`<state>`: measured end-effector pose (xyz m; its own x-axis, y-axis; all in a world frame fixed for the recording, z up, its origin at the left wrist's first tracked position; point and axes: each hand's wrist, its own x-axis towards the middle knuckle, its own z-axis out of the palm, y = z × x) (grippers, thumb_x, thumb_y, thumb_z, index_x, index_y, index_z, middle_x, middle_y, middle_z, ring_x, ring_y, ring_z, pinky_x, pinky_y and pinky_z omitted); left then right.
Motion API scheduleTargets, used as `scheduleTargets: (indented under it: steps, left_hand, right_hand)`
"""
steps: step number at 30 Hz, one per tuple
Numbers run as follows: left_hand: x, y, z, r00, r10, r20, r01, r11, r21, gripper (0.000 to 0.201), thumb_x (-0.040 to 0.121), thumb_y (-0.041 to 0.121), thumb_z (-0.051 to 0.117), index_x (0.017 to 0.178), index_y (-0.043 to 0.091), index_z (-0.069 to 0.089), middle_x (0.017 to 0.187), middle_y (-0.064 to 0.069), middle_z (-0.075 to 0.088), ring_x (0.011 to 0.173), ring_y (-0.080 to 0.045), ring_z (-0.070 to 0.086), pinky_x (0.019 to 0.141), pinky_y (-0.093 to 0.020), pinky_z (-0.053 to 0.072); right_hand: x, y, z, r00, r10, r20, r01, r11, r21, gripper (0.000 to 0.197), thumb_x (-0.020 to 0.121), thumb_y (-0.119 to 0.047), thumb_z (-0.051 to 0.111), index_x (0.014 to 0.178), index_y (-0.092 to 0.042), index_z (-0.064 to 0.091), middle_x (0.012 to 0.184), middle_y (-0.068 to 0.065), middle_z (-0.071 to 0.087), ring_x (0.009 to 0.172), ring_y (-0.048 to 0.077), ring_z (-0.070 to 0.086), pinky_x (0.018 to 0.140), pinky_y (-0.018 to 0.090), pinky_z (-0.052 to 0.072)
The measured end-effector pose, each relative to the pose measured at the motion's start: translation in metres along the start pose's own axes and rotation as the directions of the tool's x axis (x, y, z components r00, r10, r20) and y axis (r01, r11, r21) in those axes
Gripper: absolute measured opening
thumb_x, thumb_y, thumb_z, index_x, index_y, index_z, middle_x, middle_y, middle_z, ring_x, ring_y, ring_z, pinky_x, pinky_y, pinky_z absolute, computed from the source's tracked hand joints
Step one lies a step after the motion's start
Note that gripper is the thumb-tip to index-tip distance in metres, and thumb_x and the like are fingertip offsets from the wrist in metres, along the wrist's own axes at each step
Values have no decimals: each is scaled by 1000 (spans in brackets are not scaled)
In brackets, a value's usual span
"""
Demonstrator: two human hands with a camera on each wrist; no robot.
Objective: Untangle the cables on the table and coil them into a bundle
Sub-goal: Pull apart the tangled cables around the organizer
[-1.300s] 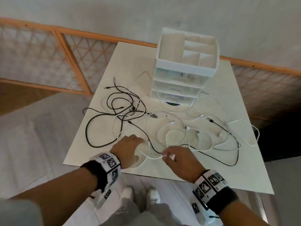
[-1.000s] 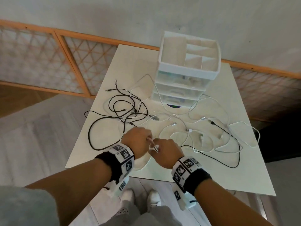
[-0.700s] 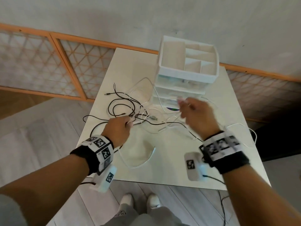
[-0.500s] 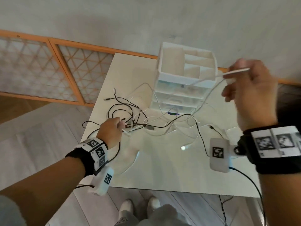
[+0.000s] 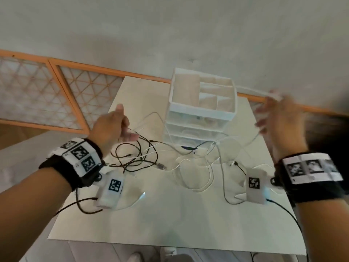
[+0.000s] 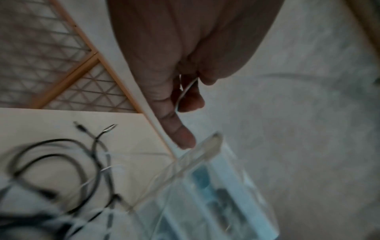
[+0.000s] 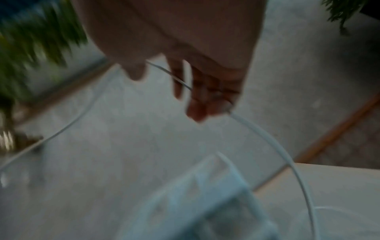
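Though barely begun, judged at the pulling-apart stage: nothing coiled yet. Nearest, at 6 o'clock, bare bench (image 5: 170,229). Mid-bench, black cables (image 5: 132,159) at 9 o'clock and white loops (image 5: 196,178) at centre lying crossed and tangled. Higher, left hand (image 5: 111,129) at 10 o'clock, grip pinching a thin white cable (image 6: 186,91); right hand (image 5: 279,125) at 2 o'clock, blurred, fingers curled round the same or another white strand, cannot tell which. Farthest, at 12 o'clock, drawer organiser (image 5: 203,104). Left: freeing every cable, then bundling.
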<state>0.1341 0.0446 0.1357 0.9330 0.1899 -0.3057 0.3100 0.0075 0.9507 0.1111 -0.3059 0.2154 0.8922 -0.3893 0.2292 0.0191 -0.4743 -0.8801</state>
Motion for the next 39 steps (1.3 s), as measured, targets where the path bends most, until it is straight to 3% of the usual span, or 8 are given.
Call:
scheduleTargets:
  steps: [4, 10, 14, 18, 22, 28, 35, 39]
  left_hand:
    - [-3, 37, 14, 983, 183, 15, -183, 983, -6, 42, 104, 40, 44, 80, 9, 58, 59, -1, 46, 57, -24, 68, 75, -40, 62]
    - [-10, 17, 56, 979, 10, 203, -112, 858, 501, 26, 96, 34, 51, 96, 11, 64, 96, -12, 76, 98, -32, 73, 88, -41, 53]
    - [-41, 40, 91, 855, 291, 430, -427, 865, 263, 43, 91, 34, 68, 115, 3, 52, 121, -18, 50, 95, 6, 64, 95, -9, 40]
    - [-46, 45, 131, 813, 318, 487, -454, 871, 189, 55, 77, 53, 76, 123, 27, 61, 132, 5, 62, 113, -8, 63, 93, -26, 49]
    - [-33, 23, 146, 917, 138, 375, -178, 981, 73, 20, 95, 27, 60, 84, 12, 66, 83, -11, 71, 84, -34, 71, 76, -42, 56]
    - [-20, -8, 104, 942, -261, 213, 172, 916, 361, 70, 85, 47, 72, 125, -2, 41, 83, -15, 67, 82, -34, 76, 81, -50, 61]
    - [-51, 53, 124, 883, 423, 202, -437, 899, 26, 47, 97, 48, 52, 134, 18, 53, 118, 5, 65, 96, -12, 72, 89, -35, 58]
    - [-64, 35, 152, 797, 433, 421, -481, 877, 9, 33, 99, 45, 50, 102, 18, 69, 71, 6, 66, 63, -10, 64, 69, -23, 52]
  right_hand:
    - [0, 36, 13, 947, 79, 311, 20, 953, -302, 44, 98, -58, 39, 84, -24, 64, 92, -2, 74, 65, 19, 69, 71, 44, 54]
    - [14, -86, -2, 940, -245, 238, 128, 899, 419, 34, 104, -35, 38, 93, -16, 64, 91, 9, 73, 62, 27, 63, 55, 31, 46]
    - [10, -105, -1, 939, -188, 289, 19, 865, 501, 43, 106, -39, 34, 98, -9, 64, 90, 12, 74, 63, 29, 62, 62, 37, 46]
    - [-3, -95, 22, 907, -152, 393, -28, 909, 416, 50, 105, -46, 34, 99, -8, 66, 97, 12, 77, 60, 29, 64, 62, 37, 47]
    - [6, -87, 7, 961, -69, 267, -32, 933, 359, 58, 102, -55, 37, 84, -11, 71, 80, 10, 76, 53, 26, 59, 56, 34, 43]
    - [15, -55, -16, 990, 90, 111, -120, 947, 299, 67, 100, -56, 43, 52, -15, 66, 46, 4, 49, 43, 21, 43, 48, 31, 36]
    - [-30, -35, 30, 859, 63, 508, -251, 917, 311, 56, 103, -45, 42, 72, -7, 70, 54, 11, 57, 45, 24, 48, 48, 29, 42]
    - [-15, -34, 31, 882, 86, 463, -310, 846, 433, 43, 104, -34, 44, 80, -7, 68, 53, 5, 49, 43, 20, 41, 46, 28, 36]
